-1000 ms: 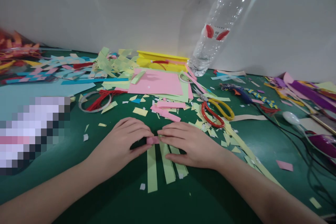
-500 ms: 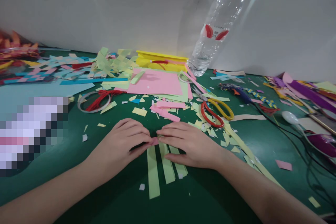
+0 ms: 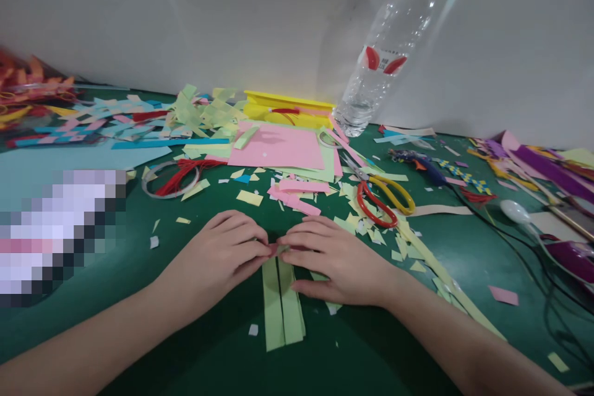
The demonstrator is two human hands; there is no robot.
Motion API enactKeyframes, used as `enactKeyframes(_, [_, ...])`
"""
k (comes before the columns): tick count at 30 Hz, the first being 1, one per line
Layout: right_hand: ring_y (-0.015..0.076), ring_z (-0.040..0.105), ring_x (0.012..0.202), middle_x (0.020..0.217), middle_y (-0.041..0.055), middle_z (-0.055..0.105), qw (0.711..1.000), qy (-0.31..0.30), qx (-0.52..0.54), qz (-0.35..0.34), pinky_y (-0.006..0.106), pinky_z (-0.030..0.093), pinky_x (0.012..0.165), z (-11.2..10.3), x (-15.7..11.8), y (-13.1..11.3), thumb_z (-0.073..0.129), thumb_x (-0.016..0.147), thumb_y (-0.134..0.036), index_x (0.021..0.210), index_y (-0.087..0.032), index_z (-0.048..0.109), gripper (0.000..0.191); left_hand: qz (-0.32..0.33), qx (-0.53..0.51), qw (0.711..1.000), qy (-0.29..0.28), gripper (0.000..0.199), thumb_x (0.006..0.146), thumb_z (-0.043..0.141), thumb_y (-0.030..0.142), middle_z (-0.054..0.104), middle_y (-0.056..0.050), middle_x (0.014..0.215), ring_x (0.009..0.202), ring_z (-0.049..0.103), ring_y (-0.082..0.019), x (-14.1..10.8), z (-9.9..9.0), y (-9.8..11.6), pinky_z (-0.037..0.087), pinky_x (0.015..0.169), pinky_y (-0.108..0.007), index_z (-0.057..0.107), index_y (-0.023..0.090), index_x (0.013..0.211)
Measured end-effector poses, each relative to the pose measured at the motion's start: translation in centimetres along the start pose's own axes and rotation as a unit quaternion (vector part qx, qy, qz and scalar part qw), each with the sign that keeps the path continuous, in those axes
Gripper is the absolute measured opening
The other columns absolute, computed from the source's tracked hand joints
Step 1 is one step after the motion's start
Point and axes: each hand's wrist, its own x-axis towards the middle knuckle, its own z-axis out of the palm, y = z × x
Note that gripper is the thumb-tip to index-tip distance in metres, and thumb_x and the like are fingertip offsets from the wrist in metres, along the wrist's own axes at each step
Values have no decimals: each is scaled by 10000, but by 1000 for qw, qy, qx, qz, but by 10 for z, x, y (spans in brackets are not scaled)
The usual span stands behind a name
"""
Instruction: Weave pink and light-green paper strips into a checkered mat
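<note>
Close to the middle of the table, my left hand (image 3: pixel 227 252) is closed in a pinch on a small pink paper strip (image 3: pixel 273 250). Facing it, my right hand (image 3: pixel 331 253) has its fingertips closed on the top end of a pale green paper strip (image 3: pixel 291 309), against the pink piece. A second pale green strip (image 3: pixel 273 306) hangs toward me from the pink one, side by side with the first. More green paper lies partly hidden under my right palm. My fingers cover most of the pink strip.
Scissors (image 3: pixel 378 198) lie beyond my right hand among paper scraps. Behind are pink sheets (image 3: pixel 278 147), a yellow paper tray (image 3: pixel 260 112) and a leaning plastic bottle (image 3: pixel 371 83). A clear ring with red thread (image 3: pixel 179 176) lies left; a glue gun (image 3: pixel 431 170) lies right.
My right hand has brought its green strip leftward, so it now lies right against the other green strip. The gap between them has narrowed to a thin line.
</note>
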Motion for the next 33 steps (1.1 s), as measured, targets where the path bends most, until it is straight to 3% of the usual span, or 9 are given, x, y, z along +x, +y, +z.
enactKeyframes(4, [184, 516, 1168, 1195, 36, 645, 1000, 5, 14, 2, 372, 323, 1083, -1, -1, 0, 517, 908, -371, 1107, -156, 628, 313, 1, -5, 1000, -2, 189, 935, 473, 233, 660, -8, 934, 915, 577, -169, 0, -1, 0, 393, 879, -346, 650, 222, 867])
enactKeyframes(11, [162, 557, 1114, 1146, 27, 668, 997, 68, 12, 29, 392, 306, 1093, 1, -4, 7, 522, 907, -351, 1120, -195, 621, 282, -18, -31, 999, -4, 141, 921, 498, 270, 642, -16, 916, 903, 569, -170, 3, -1, 2, 409, 847, -330, 615, 208, 873])
enactKeyframes(17, [176, 559, 1099, 1093, 18, 685, 999, 41, -6, 22, 413, 295, 1099, 1, -3, 8, 546, 892, -360, 1065, -198, 653, 260, -29, -37, 999, -21, 97, 910, 502, 241, 634, -11, 928, 905, 558, -171, 4, 0, 3, 417, 835, -329, 593, 212, 926])
enactKeyframes(26, [187, 537, 1120, 1154, 76, 656, 1000, 22, -8, 3, 385, 417, 1009, 1, -2, 6, 522, 905, -316, 1115, -138, 624, 294, -42, -58, 997, -26, 98, 922, 485, 254, 621, -21, 911, 887, 552, -176, 4, 2, 1, 417, 816, -329, 559, 206, 880])
enactKeyframes(33, [177, 556, 1091, 1124, 33, 680, 1000, 29, -5, 7, 377, 405, 1023, 2, -2, 12, 487, 931, -248, 1085, -158, 648, 240, -52, -74, 995, -33, 92, 919, 502, 264, 625, -19, 931, 891, 553, -175, 4, 1, 1, 417, 816, -319, 577, 211, 919])
